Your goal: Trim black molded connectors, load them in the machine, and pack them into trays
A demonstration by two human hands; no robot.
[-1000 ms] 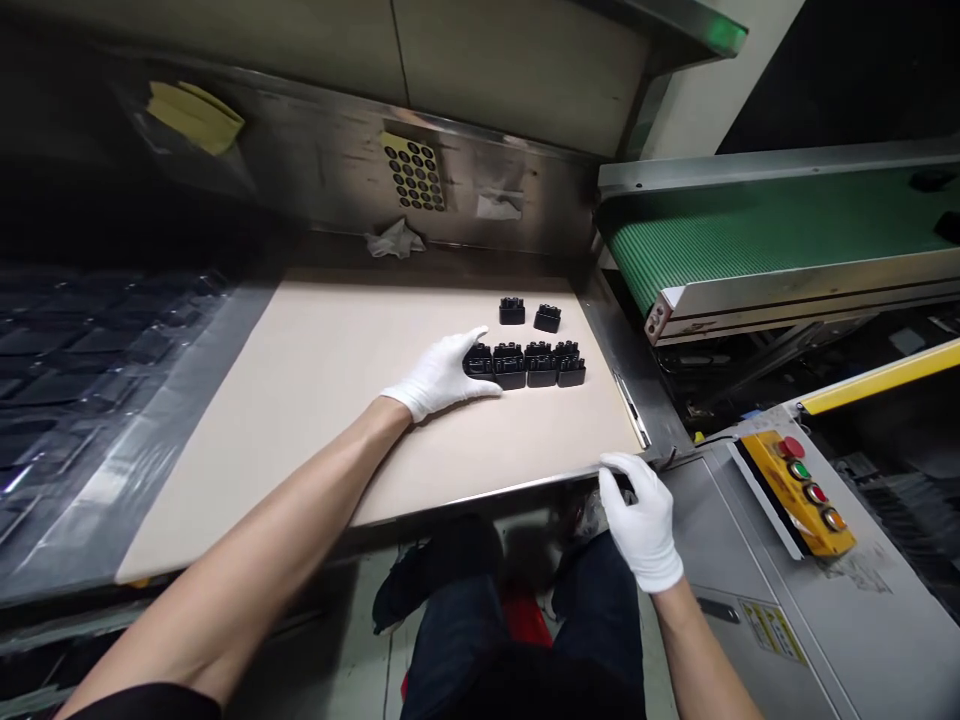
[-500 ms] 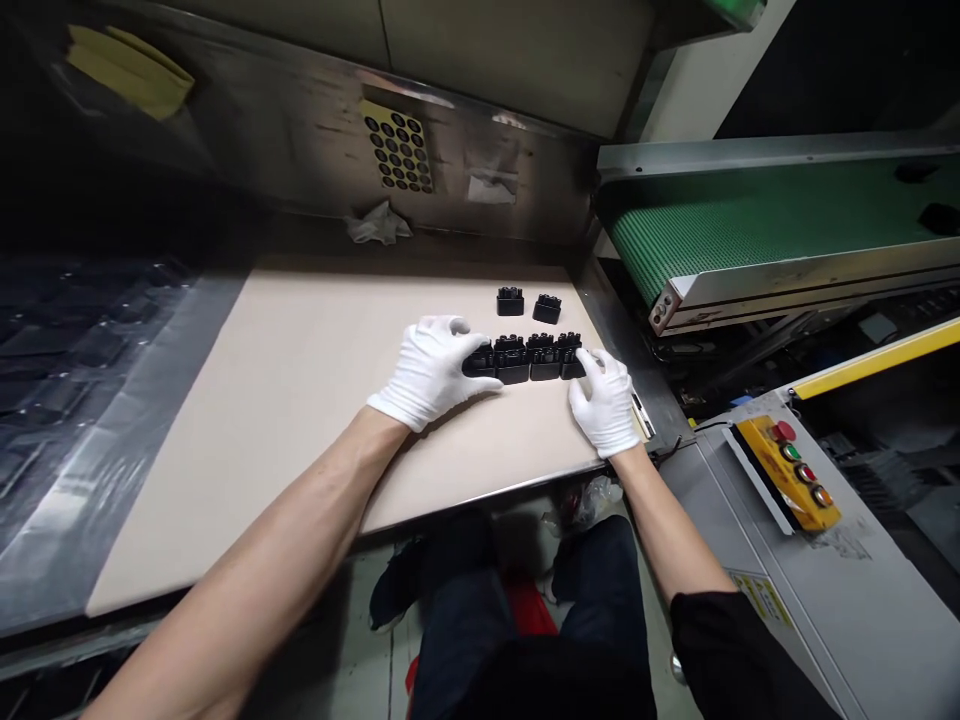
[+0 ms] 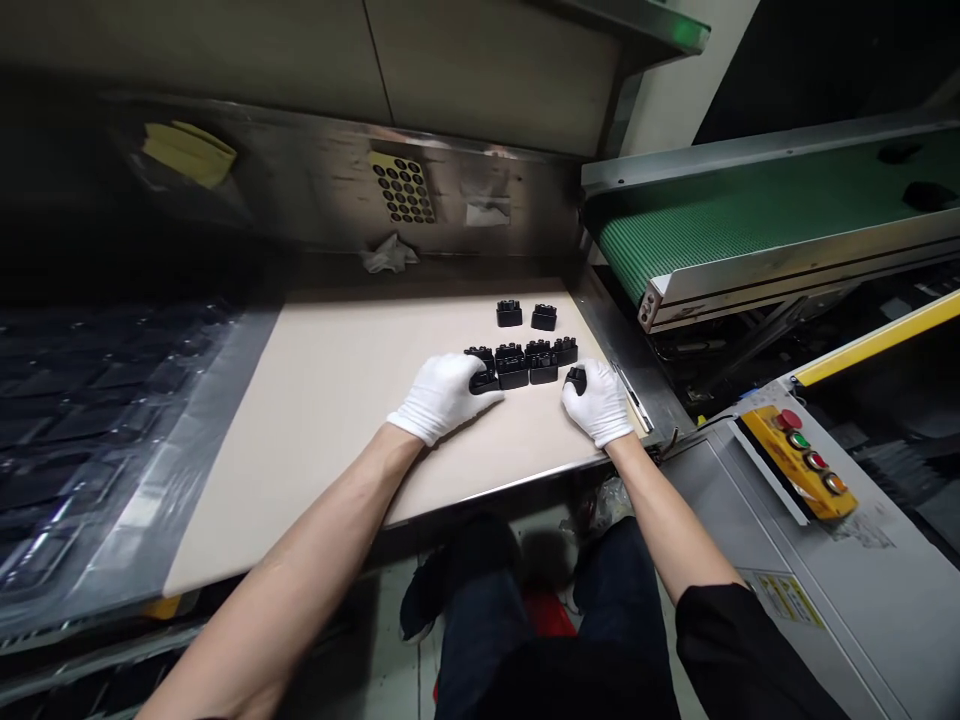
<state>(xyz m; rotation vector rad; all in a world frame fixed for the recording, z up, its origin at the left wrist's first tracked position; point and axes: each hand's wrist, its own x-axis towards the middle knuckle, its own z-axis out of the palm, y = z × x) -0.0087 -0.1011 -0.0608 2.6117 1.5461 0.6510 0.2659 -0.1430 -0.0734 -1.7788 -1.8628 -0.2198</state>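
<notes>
1. Head view, left hand point(image 3: 444, 397): the gloved fingers are parted just enough to take in the left-end block point(image 3: 484, 381), a black piece in the front row. The thumb lies along its near side and the forefinger reaches over its far side; the other fingers are curled and partly hidden.
2. Head view, right hand point(image 3: 598, 402): the gloved fingers pinch the right-end block point(image 3: 576, 380), which sits apart from the middle front blocks point(image 3: 514, 373). Whether it touches the surface point(image 3: 337, 400), I cannot tell.
3. Head view, poses: the left forearm reaches in diagonally from the lower left, its hand low over the surface with the palm turned inward. The right forearm comes up from the lower right, bare below a dark sleeve, its hand near the front edge.
4. Head view, blocks: four rear blocks point(image 3: 508, 352) stand in a row directly behind the front ones, and two separate blocks point(image 3: 509, 314) stand farther back.
5. Head view, containers: clear plastic trays point(image 3: 67, 440) at the left hold dark pieces, blurred. Beyond the right side, a green conveyor belt point(image 3: 750, 220) carries two dark objects point(image 3: 928, 195).
</notes>
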